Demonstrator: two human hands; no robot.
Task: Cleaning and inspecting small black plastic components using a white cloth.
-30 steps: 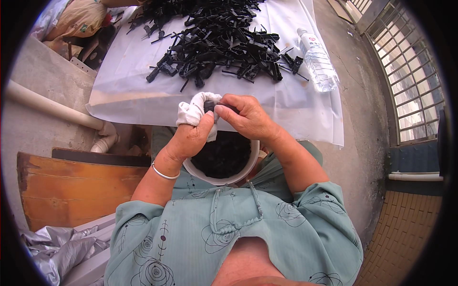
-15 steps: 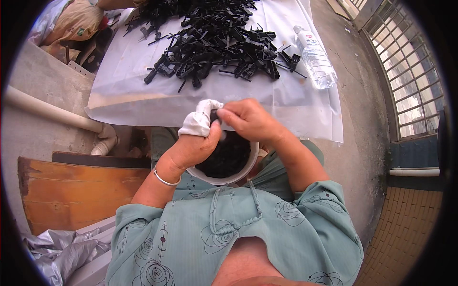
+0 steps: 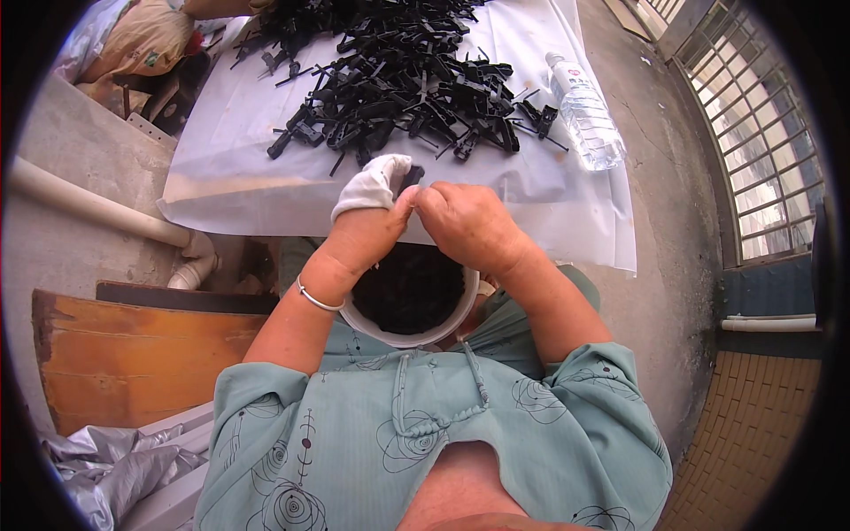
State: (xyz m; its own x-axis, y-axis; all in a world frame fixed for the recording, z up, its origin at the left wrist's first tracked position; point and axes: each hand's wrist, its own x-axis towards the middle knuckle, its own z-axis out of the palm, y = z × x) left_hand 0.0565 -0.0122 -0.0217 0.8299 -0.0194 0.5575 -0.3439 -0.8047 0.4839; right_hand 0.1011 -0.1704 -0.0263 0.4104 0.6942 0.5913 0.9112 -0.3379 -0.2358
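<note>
Just below the fingers sat a white bowl (image 3: 409, 334) of dark pieces in the person's lap. The left hand (image 3: 367, 232), its fingers (image 3: 376, 181) in white cloth, and the bare right hand (image 3: 467, 226) pinched shut together on a small black part (image 3: 413, 177). Beyond the fingers, a heap of black plastic parts (image 3: 398, 75) lay on the white-covered bench (image 3: 239, 168), a water bottle (image 3: 584, 111) to their right.

Teal shirt, white glove (image 3: 376, 181), bangle (image 3: 315, 298).

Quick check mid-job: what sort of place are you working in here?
Probably an outdoor yard or porch used for hand piecework, not a factory. A white sheet heaped with black plastic parts lies over bare concrete ground, a barred metal gate stands at the right, and a white bucket sits in the lap.
</note>
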